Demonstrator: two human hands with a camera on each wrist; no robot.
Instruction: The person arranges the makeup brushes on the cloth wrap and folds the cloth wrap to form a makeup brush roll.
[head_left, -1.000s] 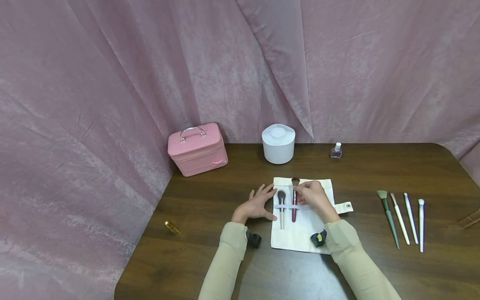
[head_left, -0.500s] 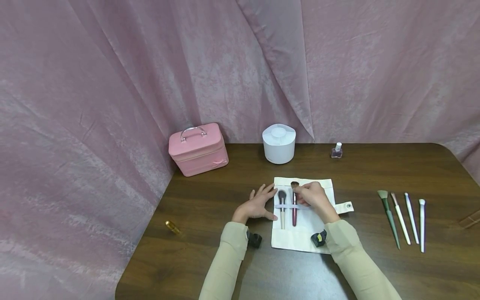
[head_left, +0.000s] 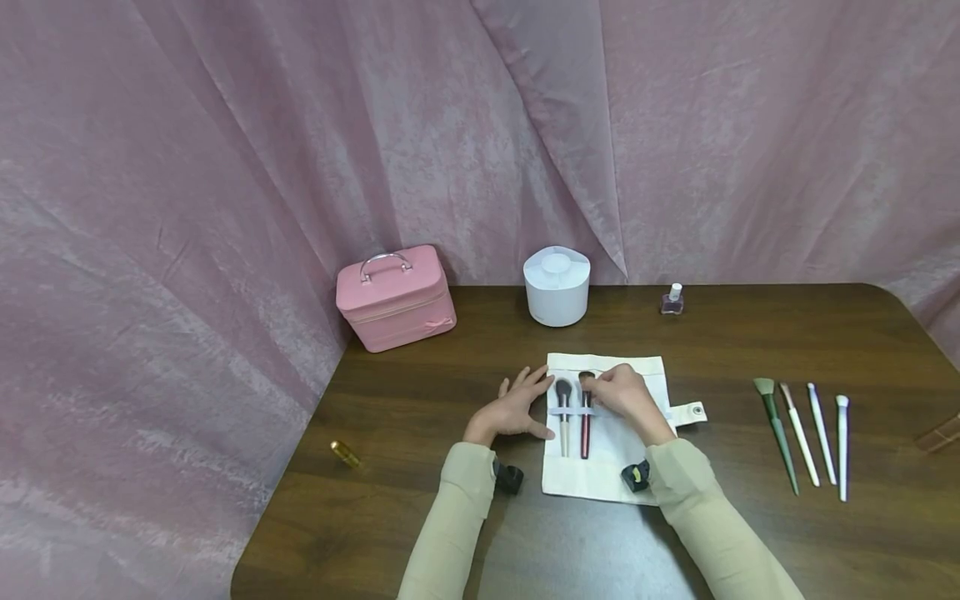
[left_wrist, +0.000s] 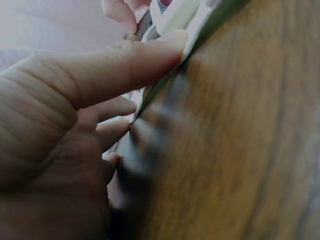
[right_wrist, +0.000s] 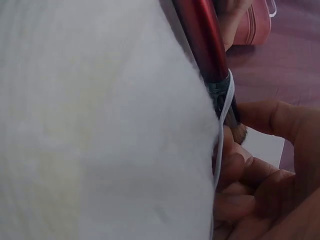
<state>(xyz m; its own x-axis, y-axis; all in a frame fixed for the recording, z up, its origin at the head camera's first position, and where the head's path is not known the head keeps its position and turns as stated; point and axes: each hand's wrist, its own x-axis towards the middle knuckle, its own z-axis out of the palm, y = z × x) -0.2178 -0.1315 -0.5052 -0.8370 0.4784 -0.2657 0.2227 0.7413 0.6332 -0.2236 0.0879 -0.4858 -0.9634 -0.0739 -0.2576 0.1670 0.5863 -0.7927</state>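
Observation:
A white cloth brush roll [head_left: 615, 467] lies unrolled on the table, with an elastic band [head_left: 572, 411] across it. My right hand [head_left: 626, 393] pinches a red-handled makeup brush [head_left: 585, 437] near its bristle end; in the right wrist view its red handle [right_wrist: 202, 40] runs under the band. To the left, a makeup brush with a pale handle [head_left: 565, 433] and dark bristles sits under the same band. My left hand [head_left: 513, 406] rests at the roll's left edge with fingers spread, and its thumb [left_wrist: 150, 57] presses on the cloth edge in the left wrist view.
Several makeup brushes lie in a row on the right, among them a green one [head_left: 780, 442]. A pink case [head_left: 397, 300], a white round container [head_left: 557, 287] and a nail polish bottle [head_left: 672, 302] stand at the back. A small gold tube [head_left: 345, 454] lies far left.
The red-handled brush has slid down through the band toward the person, with my right hand moving along slightly. My left hand stays in place at the roll's edge.

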